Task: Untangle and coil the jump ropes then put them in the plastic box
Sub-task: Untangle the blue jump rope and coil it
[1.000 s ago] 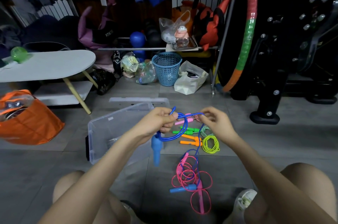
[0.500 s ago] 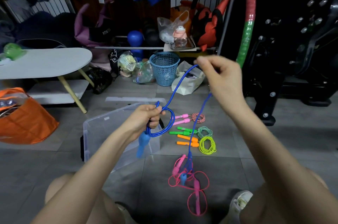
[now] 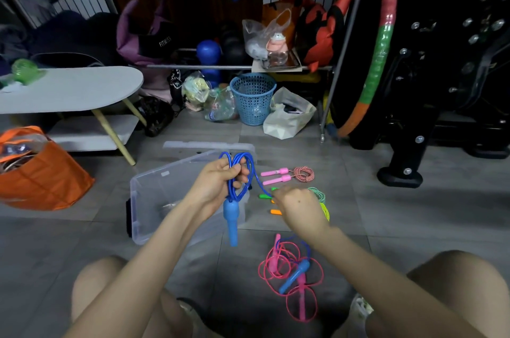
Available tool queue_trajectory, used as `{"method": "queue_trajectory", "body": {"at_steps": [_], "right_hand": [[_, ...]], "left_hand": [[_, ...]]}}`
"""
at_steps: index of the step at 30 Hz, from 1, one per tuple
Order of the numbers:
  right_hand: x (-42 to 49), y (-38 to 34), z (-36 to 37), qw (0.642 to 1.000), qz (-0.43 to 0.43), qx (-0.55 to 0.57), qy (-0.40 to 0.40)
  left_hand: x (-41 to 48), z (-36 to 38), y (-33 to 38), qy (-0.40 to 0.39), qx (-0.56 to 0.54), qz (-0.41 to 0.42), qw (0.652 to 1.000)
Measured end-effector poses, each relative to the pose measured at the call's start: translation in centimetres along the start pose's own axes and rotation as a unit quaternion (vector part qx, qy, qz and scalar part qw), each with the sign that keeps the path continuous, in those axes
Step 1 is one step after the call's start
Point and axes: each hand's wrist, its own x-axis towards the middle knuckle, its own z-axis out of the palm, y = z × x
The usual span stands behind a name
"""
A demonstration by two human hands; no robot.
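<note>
Blue jump rope (image 3: 231,223): loops bunched in left hand (image 3: 218,185), fingers clamped round them, handle dangling over right end of plastic box (image 3: 143,199). Right hand (image 3: 300,208) pinches free strand just right. Keep loops even, feed slowly. Tail tangled in pink rope (image 3: 302,301) nearer: ease out, no yanking.

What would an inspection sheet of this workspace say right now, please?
Surface: grey tiled floor.
Job's things: blue jump rope partly coiled, one handle hanging; pink rope tangled on floor with a blue handle; plastic box open; three coiled ropes beside it.
Clutter: orange bag, blue basket.
Grippers: left hand grips blue coils; right hand pinches the blue rope.
Cables: nothing seen.
Surroundings: white table, hoop.
</note>
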Motion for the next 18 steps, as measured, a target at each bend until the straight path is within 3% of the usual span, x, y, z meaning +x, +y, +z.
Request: {"method": "queue_trajectory", "body": {"at_steps": [1,5,8,9,10,12,15,18], "right_hand": [[0.0,-0.4,0.1,0.999,-0.013,-0.035,0.031],[0.5,-0.7,-0.3,0.988,-0.064,0.025,0.138],[1.2,-0.2,0.4,0.989,-0.042,0.102,0.100],[1.2,0.3,0.9,0.986,-0.025,0.160,0.048],[1.0,0.7,1.0,0.967,0.002,0.253,0.000],[0.6,1.9,2.0,0.912,0.086,0.402,-0.015],[-0.8,3.9,3.8,0.869,0.164,0.467,-0.005],[-2.3,5.0,5.6,0.847,0.179,0.500,-0.021]], "left_hand": [[0.0,0.1,-0.2,0.005,0.010,0.006,1.000],[0.1,0.4,-0.5,0.023,0.046,0.037,0.998],[0.1,0.5,-0.3,0.047,0.064,0.058,0.995],[0.2,0.5,-0.2,0.058,0.062,0.059,0.995],[0.3,0.4,0.1,0.067,0.044,0.057,0.995],[0.8,-0.1,0.8,0.085,-0.028,0.050,0.995],[1.5,-1.2,2.2,0.097,-0.101,0.041,0.989],[1.5,-1.2,2.5,0.069,-0.128,0.006,0.989]]}}
